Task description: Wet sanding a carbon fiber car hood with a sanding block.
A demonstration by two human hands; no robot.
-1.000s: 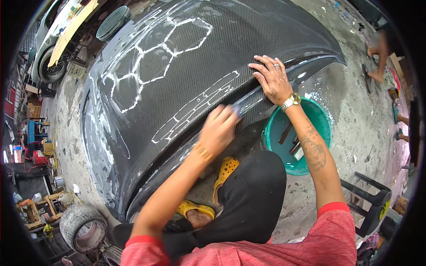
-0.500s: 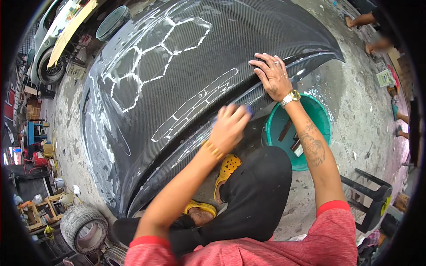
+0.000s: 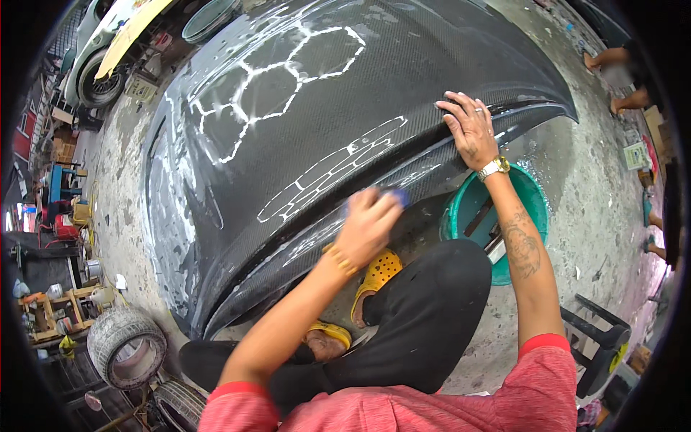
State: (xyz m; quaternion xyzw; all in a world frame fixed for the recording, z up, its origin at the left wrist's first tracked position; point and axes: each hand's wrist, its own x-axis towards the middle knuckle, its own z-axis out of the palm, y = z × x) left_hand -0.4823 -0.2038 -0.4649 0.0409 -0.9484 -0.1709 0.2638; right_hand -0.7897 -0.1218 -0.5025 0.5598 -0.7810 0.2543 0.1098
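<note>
A dark carbon-weave car hood [image 3: 399, 75] with white hexagon and grid markings fills the upper middle. My left hand [image 3: 368, 225] is closed on a blue pad [image 3: 396, 198], blurred by motion, against the wet raised lip along the hood's near edge. My right hand [image 3: 471, 137], wearing a ring and watch, rests open with spread fingers on that edge, farther right. Below my right hand stands a green bucket [image 3: 533, 216] of cloudy water, with dark block-like pieces inside, partly hidden by my arm and leg. Milky wet patches cover the hood's left side.
Concrete floor [image 3: 597, 230] surrounds me. Tyres [image 3: 108, 335] and a wooden crate [image 3: 54, 313] lie lower left; a car [image 3: 93, 43] and tub [image 3: 209, 25] upper left. A black frame [image 3: 597, 338] stands lower right. Other people's bare legs [image 3: 633, 101] show at right.
My left hand moved up-right along the lip with the pad, then back down-left. My right hand stays on the edge. The whole view has shifted slightly.
</note>
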